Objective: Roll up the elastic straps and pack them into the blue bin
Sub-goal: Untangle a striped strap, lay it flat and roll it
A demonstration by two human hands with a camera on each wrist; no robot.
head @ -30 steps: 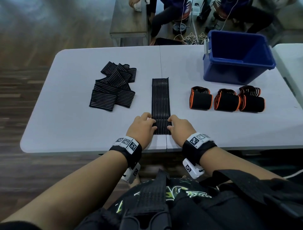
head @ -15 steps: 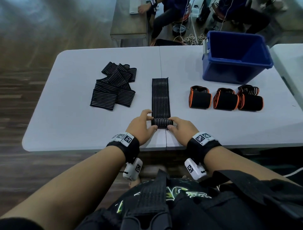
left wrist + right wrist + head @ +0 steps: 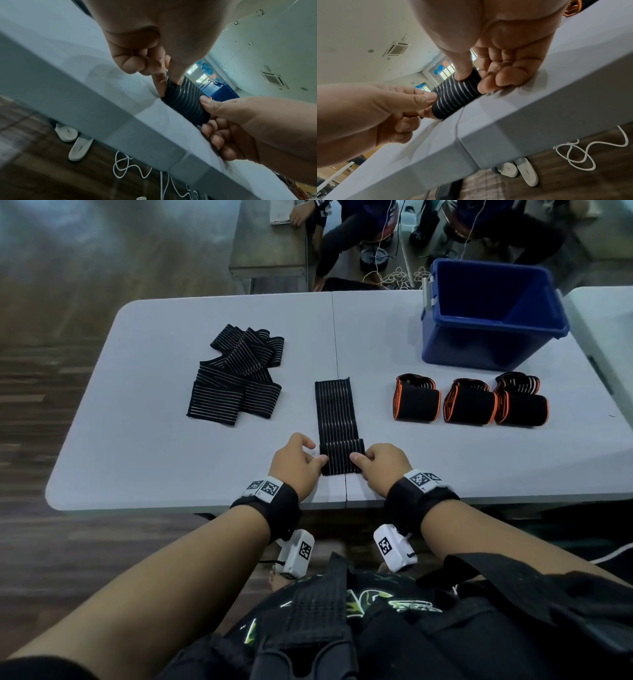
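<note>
The striped strap (image 3: 334,409) lies lengthwise at the middle of the bench (image 3: 137,446), its near end already wound into a short roll (image 3: 340,457) close to the near edge; the far part is flat on the surface and runs away from me; so I judge the rolling of this strap as only just begun, with most of its length left to take up. My left hand (image 3: 296,462) pinches the left end of the roll, thumb on top and fingers (image 3: 158,82) curled beneath; my right hand (image 3: 382,463) grips the right end the same way, thumb pressed on the ribbed cloth and fingers (image 3: 489,82) tucked in behind it; both hands are closed on the roll, not loose. Both wrists sit low at the near edge, forearms converging towards the strap, knuckles turned outward. The next move, as I see it, calls for turning the roll away from me with even pressure at both ends, so the coil stays square and does not cone to one side. Left of it lies a loose heap of striped straps (image 3: 236,376) not yet rolled; to the right stand three orange-edged rolls (image 3: 469,404) in a row; beyond them, at the far right, is the blue bin (image 3: 479,347), in which I can see nothing packed.
</note>
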